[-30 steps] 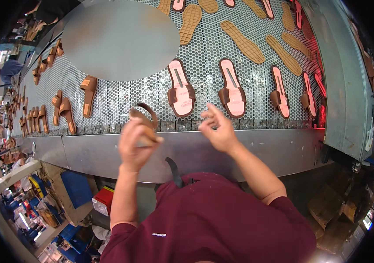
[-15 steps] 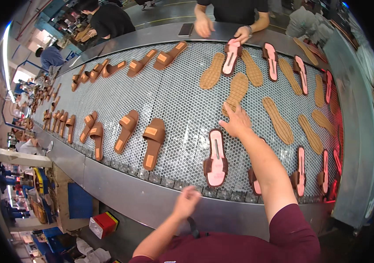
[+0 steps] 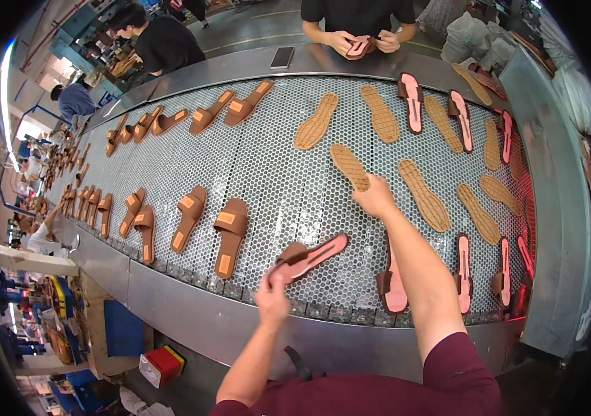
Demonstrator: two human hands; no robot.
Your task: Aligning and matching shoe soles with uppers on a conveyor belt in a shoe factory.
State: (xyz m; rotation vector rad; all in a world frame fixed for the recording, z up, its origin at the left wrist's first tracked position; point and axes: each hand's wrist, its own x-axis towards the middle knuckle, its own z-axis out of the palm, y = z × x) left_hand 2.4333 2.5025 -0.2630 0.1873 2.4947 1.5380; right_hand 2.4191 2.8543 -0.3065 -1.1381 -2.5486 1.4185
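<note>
My right hand (image 3: 377, 197) grips one end of a tan shoe sole (image 3: 349, 166) with a grid pattern, at the middle of the metal mesh conveyor (image 3: 274, 173). Its toe points up and left, away from me. Near the belt's front edge, my left hand (image 3: 272, 299) is closed on a brown sandal upper (image 3: 302, 262) with a pink underside, tilted to the right. More pink-bottomed uppers, such as one by my right forearm (image 3: 394, 281), lie along the near side. Loose tan soles, among them one right of my hand (image 3: 423, 196), rest on the mesh.
Finished brown slide sandals (image 3: 231, 236) lie in two rows leftward. Across the belt, a co-worker's hands (image 3: 351, 45) hold another pink-bottomed upper. A phone (image 3: 282, 57) rests on the far metal rail. A metal housing (image 3: 552, 208) stands at the right; a red box (image 3: 162, 365) is below the near rail.
My right hand has taken hold of the sole and turned it. My left hand has picked up the nearest upper. Across the belt, the co-worker has lifted an upper. The belt's contents have shifted left.
</note>
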